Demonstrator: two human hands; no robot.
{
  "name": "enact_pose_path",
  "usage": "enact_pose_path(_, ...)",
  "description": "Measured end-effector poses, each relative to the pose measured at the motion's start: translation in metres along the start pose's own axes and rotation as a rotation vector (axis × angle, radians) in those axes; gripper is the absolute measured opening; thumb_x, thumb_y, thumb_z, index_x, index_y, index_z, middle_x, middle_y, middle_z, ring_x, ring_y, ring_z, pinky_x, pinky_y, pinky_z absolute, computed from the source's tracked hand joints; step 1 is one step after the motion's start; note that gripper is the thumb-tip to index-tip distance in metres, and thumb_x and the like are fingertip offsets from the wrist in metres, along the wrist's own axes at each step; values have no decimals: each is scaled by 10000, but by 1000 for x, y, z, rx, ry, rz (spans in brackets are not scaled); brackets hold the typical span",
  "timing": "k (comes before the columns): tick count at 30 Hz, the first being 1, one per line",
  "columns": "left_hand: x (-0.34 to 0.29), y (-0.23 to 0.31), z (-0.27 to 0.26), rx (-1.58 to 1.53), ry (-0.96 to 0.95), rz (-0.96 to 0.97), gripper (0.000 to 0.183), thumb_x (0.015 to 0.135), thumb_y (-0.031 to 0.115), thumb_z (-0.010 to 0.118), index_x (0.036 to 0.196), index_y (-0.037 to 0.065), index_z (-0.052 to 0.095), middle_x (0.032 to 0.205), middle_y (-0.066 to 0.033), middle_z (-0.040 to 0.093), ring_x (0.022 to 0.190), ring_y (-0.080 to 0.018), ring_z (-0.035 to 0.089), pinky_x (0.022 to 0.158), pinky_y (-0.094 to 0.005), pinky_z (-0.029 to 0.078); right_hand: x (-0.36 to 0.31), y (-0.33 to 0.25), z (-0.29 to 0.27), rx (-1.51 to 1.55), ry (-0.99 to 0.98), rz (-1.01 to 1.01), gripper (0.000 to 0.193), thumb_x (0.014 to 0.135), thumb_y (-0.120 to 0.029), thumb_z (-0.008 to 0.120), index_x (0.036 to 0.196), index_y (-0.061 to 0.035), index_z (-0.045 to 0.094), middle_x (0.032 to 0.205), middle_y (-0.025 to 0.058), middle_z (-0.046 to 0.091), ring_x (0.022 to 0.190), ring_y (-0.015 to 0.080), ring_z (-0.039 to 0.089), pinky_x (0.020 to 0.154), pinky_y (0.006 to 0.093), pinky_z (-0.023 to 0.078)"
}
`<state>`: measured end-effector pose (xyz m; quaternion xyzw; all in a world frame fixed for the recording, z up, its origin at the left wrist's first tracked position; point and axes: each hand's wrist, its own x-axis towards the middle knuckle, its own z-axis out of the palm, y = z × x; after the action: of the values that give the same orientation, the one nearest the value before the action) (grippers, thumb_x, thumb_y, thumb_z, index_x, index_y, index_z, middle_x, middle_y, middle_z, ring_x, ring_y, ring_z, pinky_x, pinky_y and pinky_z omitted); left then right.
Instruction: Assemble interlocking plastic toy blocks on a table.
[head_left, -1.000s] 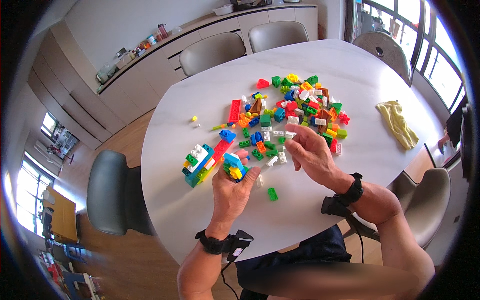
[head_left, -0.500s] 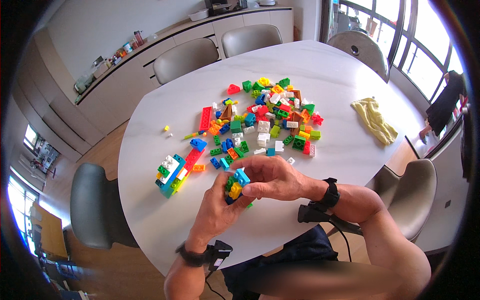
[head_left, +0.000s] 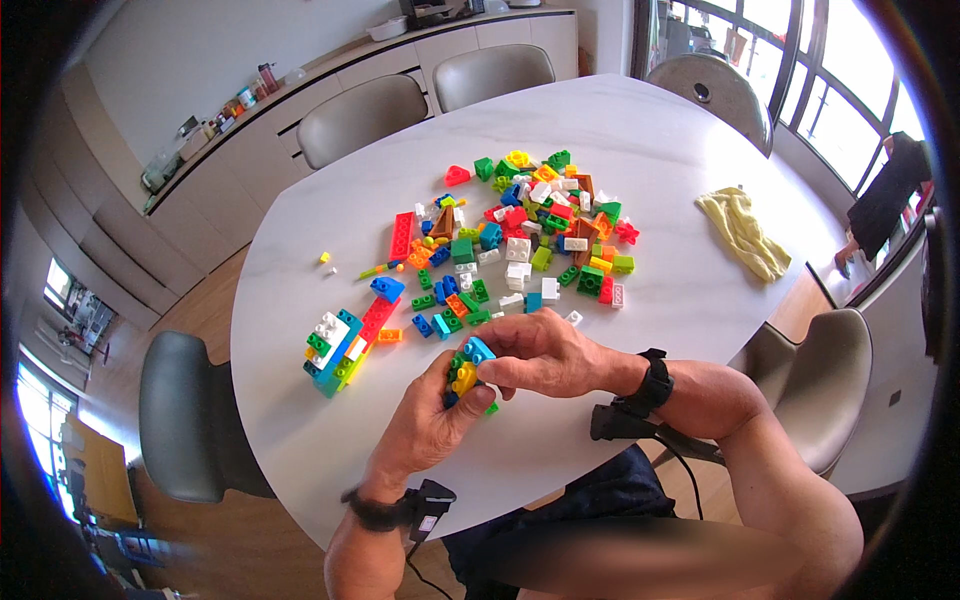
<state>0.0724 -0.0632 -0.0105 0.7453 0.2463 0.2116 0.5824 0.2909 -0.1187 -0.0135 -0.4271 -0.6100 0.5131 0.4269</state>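
Observation:
Over the near part of the table, my left hand (head_left: 425, 415) grips a small cluster of toy building bricks (head_left: 465, 376) in light blue, yellow, green and dark blue. My right hand (head_left: 545, 355) is closed on the same cluster from the other side, its thumb pressed near the light blue brick; some of its fingers are hidden behind. To the left stands a bigger brick assembly (head_left: 345, 350), with white, blue, lime and red parts and a blue piece at its far end. Beyond my hands, loose bricks (head_left: 517, 250) in many colours lie in a spread-out pile.
A yellow cloth (head_left: 745, 235) lies crumpled at the right of the white table (head_left: 640, 430). Chairs stand around it, such as a dark one (head_left: 180, 415) at left. A long counter (head_left: 370, 75) runs along the back wall. Another person (head_left: 885, 195) is at the far right.
The view has shifted slightly. My hands stay on the brick cluster, which has turned a little, and the right thumb has moved slightly on it. The loose bricks lie as before.

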Motion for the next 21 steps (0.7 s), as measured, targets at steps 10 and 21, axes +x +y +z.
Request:
enact_pose_path(10, -2, -1, -10, -34, -83, -91, 739, 983, 578, 656, 1397, -19, 522, 1083, -61, 690, 984, -128, 618, 867, -286, 521, 1, 0, 1, 19, 8, 34, 427, 1000, -286, 643, 1259, 53, 636, 902, 83, 700, 752, 123, 662, 693, 301, 572)
enact_pose_path(21, 0, -3, -10, -116, -133, -75, 677, 1014, 524, 645, 1403, -14, 515, 1107, -52, 674, 1010, -121, 602, 892, -282, 508, 2, 9, 1, 11, 3, 7, 482, 1018, -284, 624, 1352, 61, 587, 946, 110, 712, 764, 133, 674, 685, 305, 588)
